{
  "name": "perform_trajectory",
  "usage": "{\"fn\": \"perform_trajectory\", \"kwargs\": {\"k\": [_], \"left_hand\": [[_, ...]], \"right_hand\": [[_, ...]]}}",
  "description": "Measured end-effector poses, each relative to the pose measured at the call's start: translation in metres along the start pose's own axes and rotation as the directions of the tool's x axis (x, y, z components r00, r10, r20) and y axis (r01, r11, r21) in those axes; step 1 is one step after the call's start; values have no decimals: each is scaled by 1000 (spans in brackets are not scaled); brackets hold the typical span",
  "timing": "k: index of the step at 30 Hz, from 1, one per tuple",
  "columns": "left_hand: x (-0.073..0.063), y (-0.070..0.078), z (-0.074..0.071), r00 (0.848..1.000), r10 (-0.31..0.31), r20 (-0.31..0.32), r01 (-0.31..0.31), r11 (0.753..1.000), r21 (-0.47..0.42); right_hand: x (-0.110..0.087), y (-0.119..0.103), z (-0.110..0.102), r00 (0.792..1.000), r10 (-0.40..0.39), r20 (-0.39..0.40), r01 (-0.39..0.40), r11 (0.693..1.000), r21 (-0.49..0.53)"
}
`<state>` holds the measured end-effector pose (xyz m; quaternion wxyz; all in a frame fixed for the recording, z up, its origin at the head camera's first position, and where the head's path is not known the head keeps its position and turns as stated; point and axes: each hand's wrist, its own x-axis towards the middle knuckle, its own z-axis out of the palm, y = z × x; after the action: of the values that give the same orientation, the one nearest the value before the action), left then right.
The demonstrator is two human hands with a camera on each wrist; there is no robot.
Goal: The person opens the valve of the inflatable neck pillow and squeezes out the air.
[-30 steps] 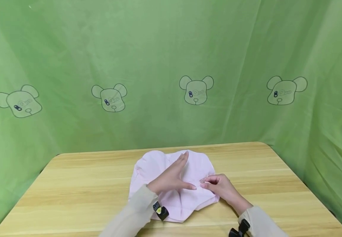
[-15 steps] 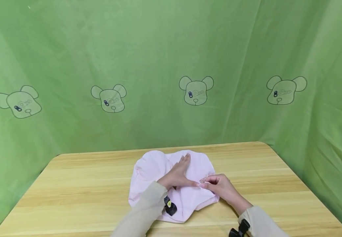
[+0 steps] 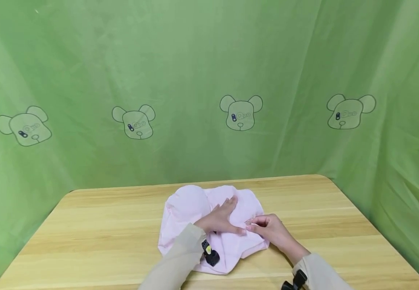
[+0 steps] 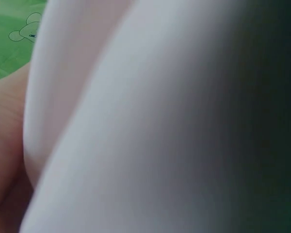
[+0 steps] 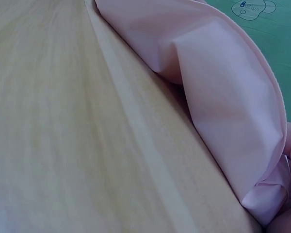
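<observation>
A pale pink cloth (image 3: 185,205), crumpled and puffed up with rounded lobes, lies at the middle of the table. My left hand (image 3: 221,218) rests on top of it, fingers stretched away from me and thumb pointing right. My right hand (image 3: 267,227) pinches the cloth at its right side between thumb and fingers; the left thumb's tip comes right up to this pinch. In the left wrist view a blurred fold of the cloth (image 4: 121,126) covers most of the frame, hiding the left fingers. The right wrist view shows the cloth's stitched edge (image 5: 269,63) rising beside the right fingers.
The light wooden table (image 3: 97,233) has rounded far corners. Behind it and at both sides hangs a green curtain (image 3: 187,60) printed with bear heads. Black wrist cameras sit at both cuffs, the left one (image 3: 211,255) low over the cloth.
My left hand has moved right and down onto the cloth, bringing its thumb up to the right hand's pinch. The right hand has kept its place and hold.
</observation>
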<state>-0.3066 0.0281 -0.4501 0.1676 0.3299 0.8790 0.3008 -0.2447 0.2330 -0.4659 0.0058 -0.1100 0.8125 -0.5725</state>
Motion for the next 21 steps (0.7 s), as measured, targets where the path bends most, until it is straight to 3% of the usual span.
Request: {"fn": "perform_trajectory", "kwargs": {"k": [21], "left_hand": [[-4,2,7,999,-13,33,9,991,135]], "right_hand": [[-5,-1,3,1000,-3,-7,3,1000,-23]]}}
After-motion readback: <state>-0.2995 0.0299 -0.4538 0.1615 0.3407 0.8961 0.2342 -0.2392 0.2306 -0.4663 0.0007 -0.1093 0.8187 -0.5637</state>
